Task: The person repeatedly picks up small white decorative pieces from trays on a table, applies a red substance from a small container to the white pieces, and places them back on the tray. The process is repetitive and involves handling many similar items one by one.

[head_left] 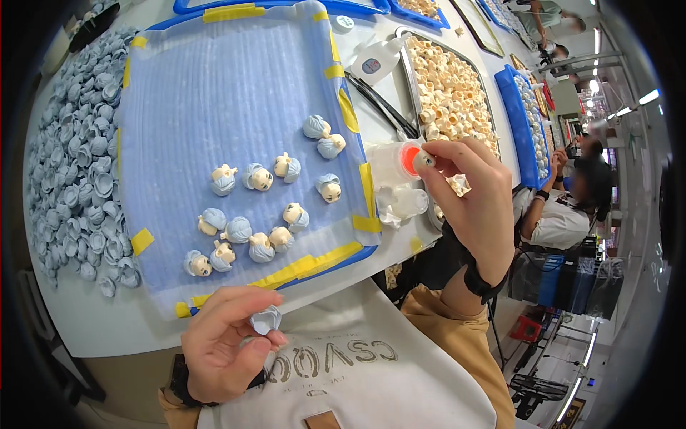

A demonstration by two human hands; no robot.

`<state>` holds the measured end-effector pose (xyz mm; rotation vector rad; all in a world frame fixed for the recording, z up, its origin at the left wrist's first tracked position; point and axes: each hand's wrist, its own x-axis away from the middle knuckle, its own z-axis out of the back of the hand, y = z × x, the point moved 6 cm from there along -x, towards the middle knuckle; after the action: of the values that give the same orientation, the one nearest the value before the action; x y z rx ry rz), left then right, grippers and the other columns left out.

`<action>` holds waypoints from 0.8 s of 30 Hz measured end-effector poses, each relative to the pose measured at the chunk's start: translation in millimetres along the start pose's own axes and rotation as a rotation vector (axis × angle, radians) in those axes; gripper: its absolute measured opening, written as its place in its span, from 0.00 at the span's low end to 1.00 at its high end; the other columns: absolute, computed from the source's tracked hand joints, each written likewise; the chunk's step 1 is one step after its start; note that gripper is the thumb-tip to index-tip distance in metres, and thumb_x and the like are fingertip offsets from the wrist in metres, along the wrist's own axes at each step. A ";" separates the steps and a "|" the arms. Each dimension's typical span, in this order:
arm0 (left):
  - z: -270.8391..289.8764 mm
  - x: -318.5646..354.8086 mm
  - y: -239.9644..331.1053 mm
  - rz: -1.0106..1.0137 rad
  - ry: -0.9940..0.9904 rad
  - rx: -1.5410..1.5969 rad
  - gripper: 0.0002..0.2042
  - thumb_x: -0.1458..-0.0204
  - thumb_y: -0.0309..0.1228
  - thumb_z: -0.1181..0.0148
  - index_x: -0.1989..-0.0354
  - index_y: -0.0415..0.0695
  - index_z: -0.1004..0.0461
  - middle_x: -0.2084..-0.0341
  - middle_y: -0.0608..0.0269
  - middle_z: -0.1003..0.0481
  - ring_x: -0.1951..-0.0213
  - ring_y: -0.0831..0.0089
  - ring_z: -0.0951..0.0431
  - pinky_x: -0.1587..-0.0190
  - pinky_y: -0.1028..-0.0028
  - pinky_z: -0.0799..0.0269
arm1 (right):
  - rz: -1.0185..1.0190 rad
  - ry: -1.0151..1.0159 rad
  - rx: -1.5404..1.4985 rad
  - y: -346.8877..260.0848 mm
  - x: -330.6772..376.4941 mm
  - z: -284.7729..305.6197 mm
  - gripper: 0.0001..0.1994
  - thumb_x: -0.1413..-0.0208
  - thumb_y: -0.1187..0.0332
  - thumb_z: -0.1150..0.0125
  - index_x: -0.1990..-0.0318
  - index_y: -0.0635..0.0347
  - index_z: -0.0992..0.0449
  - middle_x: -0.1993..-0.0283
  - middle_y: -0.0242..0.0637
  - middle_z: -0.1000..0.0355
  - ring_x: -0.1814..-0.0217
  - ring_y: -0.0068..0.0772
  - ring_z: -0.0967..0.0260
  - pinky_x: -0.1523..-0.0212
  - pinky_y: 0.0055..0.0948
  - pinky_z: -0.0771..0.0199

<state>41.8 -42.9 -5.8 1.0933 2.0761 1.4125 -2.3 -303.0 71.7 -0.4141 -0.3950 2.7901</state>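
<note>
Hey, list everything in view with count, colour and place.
Shells: many, pale blue, heaped at left
Covered tray: one, blue with yellow tape, centre
Doll heads: about thirteen, cream and blue, on covered tray
Bottle: one, white, beyond cups
Tweezer-like tool: one, black, beside bottle
Cups: two, clear, one red inside, right of centre
Metal tray: one, silver, right, full of cream pieces
Other trays: several, blue, top and right
Co-workers: several, one in white, right
Lap cloth: one, off-white, bottom centre
Left hand: one, lower left, holding a pale blue shell
Right hand: one, right, holding a cream face piece beside cups
</note>
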 end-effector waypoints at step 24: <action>-9.9 -7.9 1.4 0.048 0.030 0.220 0.17 0.50 0.27 0.42 0.55 0.32 0.38 0.60 0.49 0.30 0.59 0.70 0.28 0.56 0.71 0.30 | 0.479 0.091 -0.819 -97.8 51.1 -25.8 0.14 0.67 0.79 0.35 0.66 0.67 0.26 0.73 0.37 0.30 0.78 0.30 0.36 0.79 0.25 0.39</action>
<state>40.2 -54.7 -1.2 1.2210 2.2837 1.2509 -17.0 -190.8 65.9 -0.8992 -1.6096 2.8941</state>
